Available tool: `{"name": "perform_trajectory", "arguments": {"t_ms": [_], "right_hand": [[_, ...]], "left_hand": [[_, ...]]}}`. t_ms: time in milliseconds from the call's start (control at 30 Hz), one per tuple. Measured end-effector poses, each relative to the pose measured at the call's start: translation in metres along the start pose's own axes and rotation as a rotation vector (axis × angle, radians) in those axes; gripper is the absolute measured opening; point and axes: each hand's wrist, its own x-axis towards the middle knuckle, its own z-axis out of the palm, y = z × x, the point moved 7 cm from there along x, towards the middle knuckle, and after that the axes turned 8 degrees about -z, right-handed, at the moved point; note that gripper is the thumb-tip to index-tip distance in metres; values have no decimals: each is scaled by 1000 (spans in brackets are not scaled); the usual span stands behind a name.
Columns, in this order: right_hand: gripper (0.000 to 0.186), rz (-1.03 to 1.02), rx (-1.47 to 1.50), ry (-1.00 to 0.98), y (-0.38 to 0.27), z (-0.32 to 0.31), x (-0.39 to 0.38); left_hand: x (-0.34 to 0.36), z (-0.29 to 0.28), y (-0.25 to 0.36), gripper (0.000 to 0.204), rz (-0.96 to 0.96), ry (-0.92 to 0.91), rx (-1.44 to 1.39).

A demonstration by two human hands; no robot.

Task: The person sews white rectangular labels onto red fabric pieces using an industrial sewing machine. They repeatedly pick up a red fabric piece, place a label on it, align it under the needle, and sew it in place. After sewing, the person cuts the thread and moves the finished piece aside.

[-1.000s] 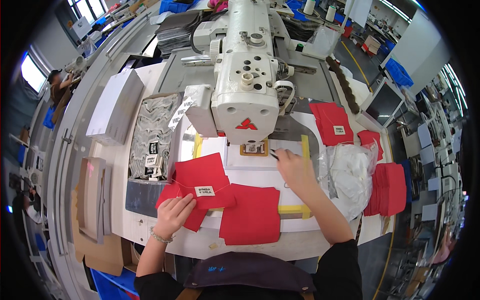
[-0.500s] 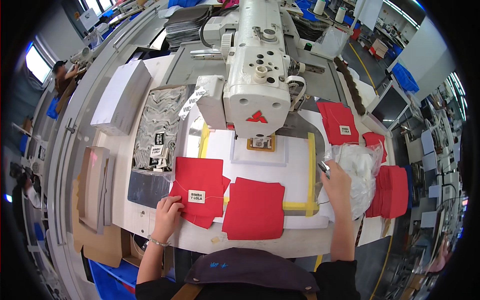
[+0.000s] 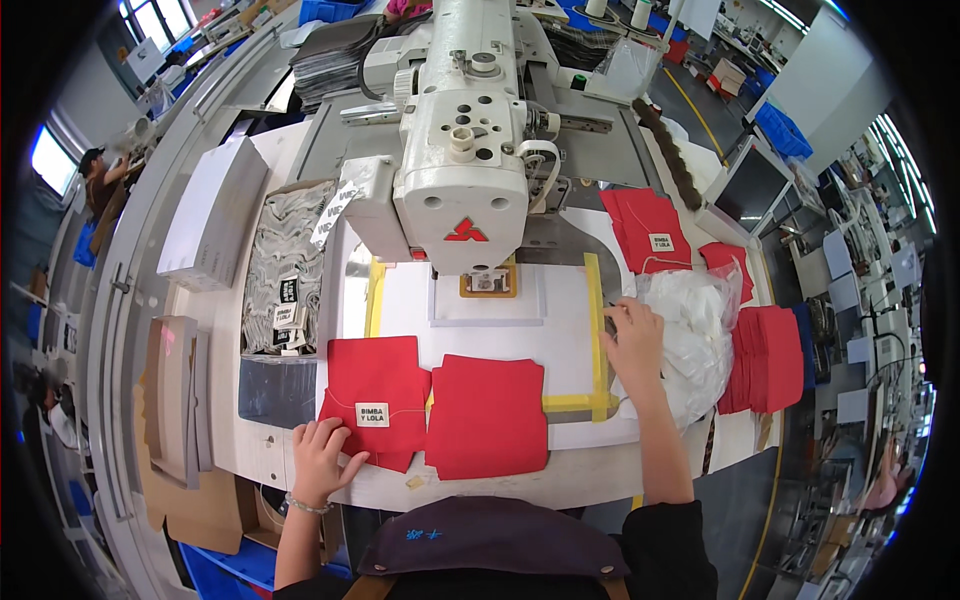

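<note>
My left hand (image 3: 322,458) lies with fingers spread on the near left edge of a red fabric piece (image 3: 380,375). This piece carries a small cream label (image 3: 372,414), with a loose pale thread running across it. Right beside it is a stack of plain red fabric pieces (image 3: 487,418). My right hand (image 3: 634,350) is raised at the right border of the yellow-taped white sheet (image 3: 480,365), its fingers curled. A small dark part of thread snips (image 3: 608,322) shows between thumb and fingertips; the rest is hidden.
A white sewing machine head (image 3: 460,190) stands over the sheet. At left are a box of folded labels (image 3: 285,235) and a white carton (image 3: 212,215). A clear plastic bag (image 3: 685,340), labelled red pieces (image 3: 640,225) and a red stack (image 3: 765,360) sit at right.
My right hand has turned and the snips' blades no longer stick out. The left hand has spread its fingers, and the labelled red piece lies squarer beside the plain stack. The whole view has shifted.
</note>
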Motion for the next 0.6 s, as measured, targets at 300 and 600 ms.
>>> {"name": "perform_trajectory", "arguments": {"t_ms": [300, 600], "right_hand": [[23, -60, 358, -140, -33, 29, -7], [22, 307, 1055, -97, -28, 32, 1]], "left_hand": [[17, 4, 33, 68, 268, -105, 158], [16, 38, 37, 67, 118, -74, 150]]}}
